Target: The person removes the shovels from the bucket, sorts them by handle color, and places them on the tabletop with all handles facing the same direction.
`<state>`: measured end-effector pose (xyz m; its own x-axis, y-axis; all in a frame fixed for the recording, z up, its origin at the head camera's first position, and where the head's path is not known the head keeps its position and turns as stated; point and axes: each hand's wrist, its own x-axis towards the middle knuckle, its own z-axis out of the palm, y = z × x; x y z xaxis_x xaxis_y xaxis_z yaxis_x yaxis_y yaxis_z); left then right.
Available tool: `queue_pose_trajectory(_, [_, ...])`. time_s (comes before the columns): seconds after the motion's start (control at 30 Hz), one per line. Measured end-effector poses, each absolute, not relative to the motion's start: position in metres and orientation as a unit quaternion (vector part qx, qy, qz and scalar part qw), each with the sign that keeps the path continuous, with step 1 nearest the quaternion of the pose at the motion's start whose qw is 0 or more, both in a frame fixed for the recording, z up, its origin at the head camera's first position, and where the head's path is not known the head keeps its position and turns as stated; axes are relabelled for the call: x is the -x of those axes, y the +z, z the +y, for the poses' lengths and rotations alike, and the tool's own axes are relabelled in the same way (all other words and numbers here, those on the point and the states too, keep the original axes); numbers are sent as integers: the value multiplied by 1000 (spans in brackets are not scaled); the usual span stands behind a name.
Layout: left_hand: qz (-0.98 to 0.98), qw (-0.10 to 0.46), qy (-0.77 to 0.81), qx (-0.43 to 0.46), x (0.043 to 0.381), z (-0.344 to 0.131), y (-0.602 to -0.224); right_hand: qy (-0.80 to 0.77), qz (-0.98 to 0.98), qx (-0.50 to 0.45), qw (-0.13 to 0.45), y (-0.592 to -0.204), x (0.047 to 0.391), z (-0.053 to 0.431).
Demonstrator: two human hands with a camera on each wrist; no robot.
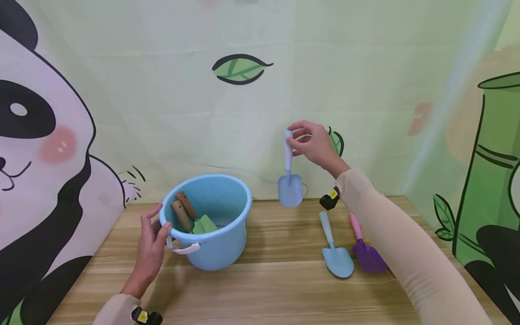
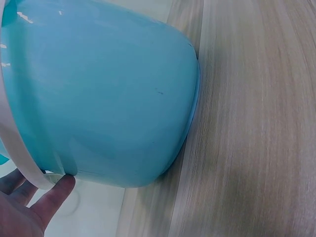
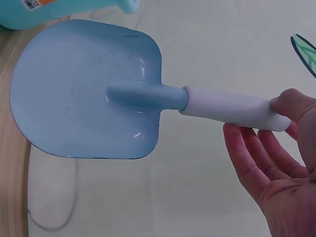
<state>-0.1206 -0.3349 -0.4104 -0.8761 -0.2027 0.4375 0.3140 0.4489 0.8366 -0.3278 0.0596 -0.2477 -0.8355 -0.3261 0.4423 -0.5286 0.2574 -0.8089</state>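
My right hand (image 1: 314,143) pinches the end of the pale handle of a light blue toy shovel (image 1: 290,190), its blade hanging down. In the right wrist view the thumb lies on one side of the shovel's handle (image 3: 232,108) and the fingers on the other. A light blue bucket (image 1: 217,248) stands to the left, and my left hand (image 1: 149,246) grips its rim beside the white carrying handle (image 1: 184,248). Inside lie tools with brown handles (image 1: 181,215) and green heads (image 1: 204,225), partly hidden by the bucket wall.
On the wooden table (image 1: 280,289), below my right forearm, lie a blue shovel (image 1: 338,262) and a purple shovel (image 1: 369,258) with a pink handle, partly covered by the sleeve. A printed cloth (image 1: 162,90) with a panda, leaves and bamboo rises behind the table.
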Motion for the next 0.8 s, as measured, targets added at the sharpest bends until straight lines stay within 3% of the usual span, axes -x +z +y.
queue_pose_trajectory(0.8, [-810,249,-529,40,121,-334,-410,537,-816,-215,14,-308,339,74])
